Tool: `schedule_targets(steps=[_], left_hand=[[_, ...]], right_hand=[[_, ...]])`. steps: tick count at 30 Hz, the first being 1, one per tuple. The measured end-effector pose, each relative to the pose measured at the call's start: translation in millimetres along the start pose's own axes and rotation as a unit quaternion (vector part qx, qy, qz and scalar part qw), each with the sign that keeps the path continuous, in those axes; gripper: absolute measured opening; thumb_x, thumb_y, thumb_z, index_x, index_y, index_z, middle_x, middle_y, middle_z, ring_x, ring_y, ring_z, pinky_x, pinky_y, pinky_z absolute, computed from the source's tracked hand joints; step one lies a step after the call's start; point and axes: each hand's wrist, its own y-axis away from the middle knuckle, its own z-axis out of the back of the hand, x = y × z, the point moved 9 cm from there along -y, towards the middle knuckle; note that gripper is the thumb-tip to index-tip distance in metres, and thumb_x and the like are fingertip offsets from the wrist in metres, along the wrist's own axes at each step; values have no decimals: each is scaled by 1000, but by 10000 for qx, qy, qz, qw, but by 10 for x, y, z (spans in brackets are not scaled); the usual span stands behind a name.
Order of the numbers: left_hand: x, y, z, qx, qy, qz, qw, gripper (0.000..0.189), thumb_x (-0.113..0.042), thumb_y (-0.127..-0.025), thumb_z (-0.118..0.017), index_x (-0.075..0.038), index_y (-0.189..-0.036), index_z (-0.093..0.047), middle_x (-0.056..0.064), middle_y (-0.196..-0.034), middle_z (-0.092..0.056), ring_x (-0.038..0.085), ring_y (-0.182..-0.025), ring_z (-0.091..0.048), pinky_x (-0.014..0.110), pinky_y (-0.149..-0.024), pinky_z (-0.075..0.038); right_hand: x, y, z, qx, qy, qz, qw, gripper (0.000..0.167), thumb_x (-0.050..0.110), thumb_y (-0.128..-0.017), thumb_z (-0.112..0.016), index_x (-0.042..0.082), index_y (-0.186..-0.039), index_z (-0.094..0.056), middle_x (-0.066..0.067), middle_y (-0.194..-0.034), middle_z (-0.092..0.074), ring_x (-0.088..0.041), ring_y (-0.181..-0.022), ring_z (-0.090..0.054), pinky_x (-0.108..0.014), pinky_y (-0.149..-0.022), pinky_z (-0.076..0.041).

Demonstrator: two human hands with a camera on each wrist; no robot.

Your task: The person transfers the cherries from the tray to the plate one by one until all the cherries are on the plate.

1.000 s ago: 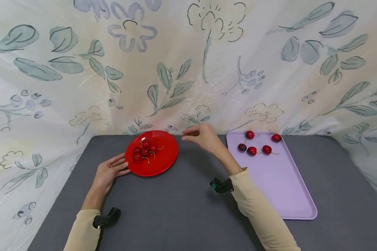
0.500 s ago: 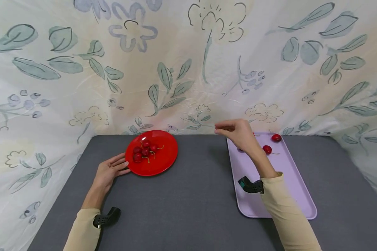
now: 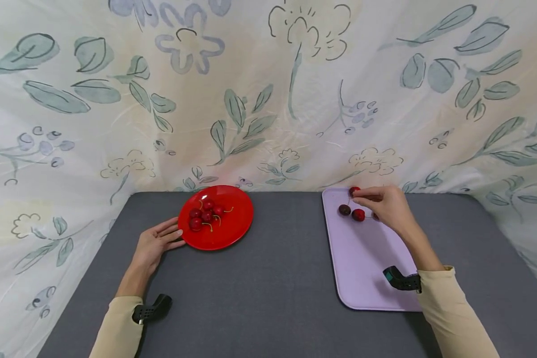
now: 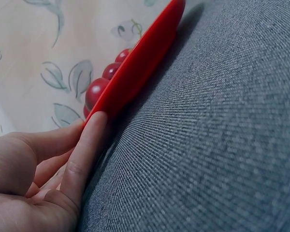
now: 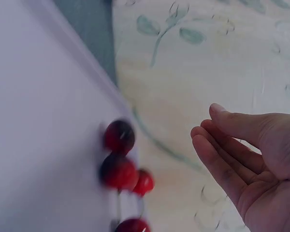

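Observation:
My left hand (image 3: 154, 246) holds the rim of a red plate (image 3: 232, 231) at its left side. In the left wrist view one finger lies against the plate's underside and another digit meets its edge. Several red cherries (image 3: 207, 216), some with stems, lie together on the plate. My right hand (image 3: 387, 206) hovers over the far end of a lilac tray (image 3: 362, 278), thumb and fingertips near each other with nothing between them. Dark red cherries lie by its fingertips, among them one cherry (image 3: 358, 215) and a darker cherry (image 3: 344, 210); the hand partly hides others.
A grey cloth-covered table (image 3: 268, 278) lies under the plate and tray. Behind it hangs a pale curtain (image 3: 259, 99) with leaf and flower prints. A wide stretch of table separates the plate from the tray.
My right hand has moved rightward from beside the plate to above the tray's cherries. My left hand and the plate have stayed in place.

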Motion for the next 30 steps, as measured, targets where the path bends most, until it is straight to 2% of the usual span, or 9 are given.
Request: schedule_targets(steps=[2, 8, 10, 12, 16, 23, 30], left_hand=[[-2, -2, 1, -5, -12, -19, 10000, 60, -10, -97, -62, 1, -149, -36, 6, -123, -59, 7, -92, -69, 30, -82, -58], [-11, -8, 2, 15, -43, -150, 9999, 62, -10, -96, -64, 3, -149, -35, 9, -126, -58, 8, -92, -69, 30, -82, -58], [-12, -7, 5, 9, -45, -181, 9998, 62, -10, -96, -64, 3, -149, -35, 7, -124, -59, 8, -92, -70, 30, -82, -58], [-7, -6, 2, 22, 2, -178, 9998, 62, -10, -96, -64, 3, -149, -35, 5, -122, -60, 8, -92, -70, 30, -82, -58], [6, -6, -16, 85, 57, -143, 9998, 62, -10, -96, -63, 3, -149, -34, 2, -119, -61, 8, -93, -69, 30, -82, -58], [-5, 1, -6, 26, 47, -120, 9999, 62, -11, -96, -64, 4, -149, -35, 5, -120, -59, 7, -92, -69, 30, -82, -58], [-13, -4, -10, 51, 43, -109, 9999, 61, -10, -96, -63, 3, -149, -35, 6, -122, -59, 8, -93, -69, 30, -83, -58]], right_hand=[[-98, 56, 32, -62, 210, -29, 9998, 19, 11, -87, -76, 0, -103, -76, -17, -94, -73, -18, -63, -58, -20, -45, -42], [-341, 201, 70, -291, 980, -86, 9947, 14, 6, -84, -76, -2, -96, -77, -19, -88, -72, -22, -72, -64, -20, -49, -45], [-399, 230, 35, -277, 1220, -99, 9921, 15, 4, -83, -77, -4, -96, -76, -21, -89, -72, -29, -76, -68, -26, -53, -53], [-430, 247, -6, -261, 1544, -5, 9877, 15, 0, -82, -76, -5, -96, -76, -23, -90, -71, -36, -82, -68, -37, -62, -59], [-397, 265, -72, -279, 2210, 392, 9741, 13, -4, -78, -78, -7, -91, -76, -23, -85, -71, -41, -82, -67, -55, -74, -57], [-240, 210, -231, 155, 2889, 845, 9535, 11, -8, -77, -76, -7, -88, -75, -21, -83, -71, -38, -82, -68, -51, -76, -57], [-210, 160, -301, 376, 3203, 768, 9434, 6, -9, -79, -72, -3, -80, -74, -18, -77, -69, -37, -75, -67, -50, -67, -56]])
